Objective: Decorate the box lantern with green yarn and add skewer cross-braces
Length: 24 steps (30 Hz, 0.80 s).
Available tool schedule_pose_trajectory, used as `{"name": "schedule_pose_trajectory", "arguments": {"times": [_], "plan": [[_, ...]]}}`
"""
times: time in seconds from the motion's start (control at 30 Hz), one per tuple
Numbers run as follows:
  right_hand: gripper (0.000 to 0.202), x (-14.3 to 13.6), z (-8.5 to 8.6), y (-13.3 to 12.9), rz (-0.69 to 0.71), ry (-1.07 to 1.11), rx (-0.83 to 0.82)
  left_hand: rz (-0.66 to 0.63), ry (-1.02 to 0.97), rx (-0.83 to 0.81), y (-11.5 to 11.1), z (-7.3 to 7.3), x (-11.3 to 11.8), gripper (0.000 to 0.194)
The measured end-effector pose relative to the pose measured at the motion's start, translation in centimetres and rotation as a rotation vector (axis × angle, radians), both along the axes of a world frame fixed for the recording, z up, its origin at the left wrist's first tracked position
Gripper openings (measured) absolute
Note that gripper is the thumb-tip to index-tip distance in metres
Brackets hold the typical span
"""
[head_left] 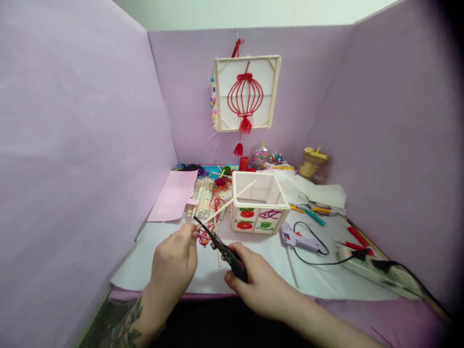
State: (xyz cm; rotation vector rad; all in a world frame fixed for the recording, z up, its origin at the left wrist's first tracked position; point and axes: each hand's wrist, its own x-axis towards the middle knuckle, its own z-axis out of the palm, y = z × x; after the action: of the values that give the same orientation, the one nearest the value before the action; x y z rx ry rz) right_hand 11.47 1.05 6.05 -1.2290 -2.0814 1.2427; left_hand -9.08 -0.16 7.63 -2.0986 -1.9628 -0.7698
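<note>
My left hand (176,253) is closed, pinching one end of a thin pale wooden stick (228,204). The stick slants up to the right, its far end in front of the box frame behind it. In my right hand (259,282) is a pair of dark-handled shears (228,256), fingers wrapped round the handles. Their narrow blades point up and left, close to the stick near my left fingertips; whether they touch it I cannot tell. Beyond the hands stands an open-topped box frame of white sticks (261,217), with red, green and purple yarn-like designs on its front.
A glue gun (299,240) with a black cord lies right of the box, near a power strip (379,270). A finished lantern (246,94) hangs above. Bundled sticks (203,193), pink paper (174,195) and tangled string lie left. Purple walls enclose three sides.
</note>
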Motion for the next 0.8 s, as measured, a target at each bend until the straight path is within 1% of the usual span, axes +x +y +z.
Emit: {"name": "schedule_pose_trajectory", "arguments": {"times": [0.07, 0.13, 0.23, 0.33, 0.47, 0.57, 0.67, 0.73, 0.8], "plan": [[0.018, -1.1, 0.0, 0.8, 0.072, -0.088, -0.047, 0.08, -0.009, -0.05, 0.0, -1.3, -1.0, 0.031], [0.018, -2.1, -0.4, 2.1, 0.088, -0.163, -0.086, 0.146, -0.017, -0.127, 0.9, -2.9, -1.5, 0.026], [0.018, -3.0, -1.5, 4.2, 0.086, -0.24, -0.141, 0.224, -0.039, -0.254, 2.6, -5.2, -1.4, 0.023], [0.017, -3.4, -2.4, 5.7, 0.116, -0.295, -0.226, 0.278, -0.056, -0.358, 3.5, -6.7, -1.1, 0.02], [0.018, -3.5, -3.1, 6.3, 0.154, -0.333, -0.337, 0.298, -0.05, -0.468, 3.8, -7.7, -0.8, 0.024], [0.022, -3.4, -3.8, 6.2, 0.157, -0.351, -0.365, 0.281, -0.03, -0.522, 3.8, -8.5, -0.6, 0.025], [0.025, -3.0, -4.5, 6.0, 0.134, -0.379, -0.334, 0.271, -0.002, -0.539, 3.7, -8.8, -0.7, 0.026], [0.026, -2.1, -4.7, 5.7, 0.125, -0.411, -0.273, 0.264, 0.019, -0.53, 3.5, -8.5, -1.2, 0.026], [0.028, -0.8, -4.8, 5.2, 0.113, -0.456, -0.171, 0.245, 0.042, -0.505, 3.5, -7.9, -2.0, 0.025]]}}
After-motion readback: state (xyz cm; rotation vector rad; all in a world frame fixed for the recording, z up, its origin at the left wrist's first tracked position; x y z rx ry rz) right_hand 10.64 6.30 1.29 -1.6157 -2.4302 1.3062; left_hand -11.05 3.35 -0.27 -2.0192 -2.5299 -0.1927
